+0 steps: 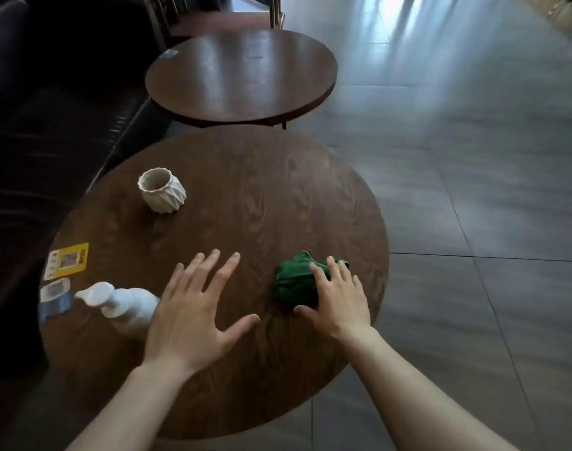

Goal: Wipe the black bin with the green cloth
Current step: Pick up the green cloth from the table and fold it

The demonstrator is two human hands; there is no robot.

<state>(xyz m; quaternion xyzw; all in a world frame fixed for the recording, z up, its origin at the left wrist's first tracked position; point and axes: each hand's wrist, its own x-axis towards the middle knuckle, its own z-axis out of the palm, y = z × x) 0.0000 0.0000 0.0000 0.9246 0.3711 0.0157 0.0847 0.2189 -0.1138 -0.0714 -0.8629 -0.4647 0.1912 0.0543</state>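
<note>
A crumpled green cloth [294,281] lies on the round dark wooden table [245,196], near its right edge. My right hand [338,297] rests on the cloth's right side with fingers spread and flat, not closed around it. My left hand [196,307] hovers over the table's middle, palm down, fingers apart, holding nothing. No black bin is in view.
A white ribbed ceramic cup [160,190] stands at the table's far left. A white pump bottle [125,304] lies by my left hand. Yellow and blue cards [69,262] sit at the left edge. A second round table [242,76] stands behind. A dark sofa [50,92] is to the left.
</note>
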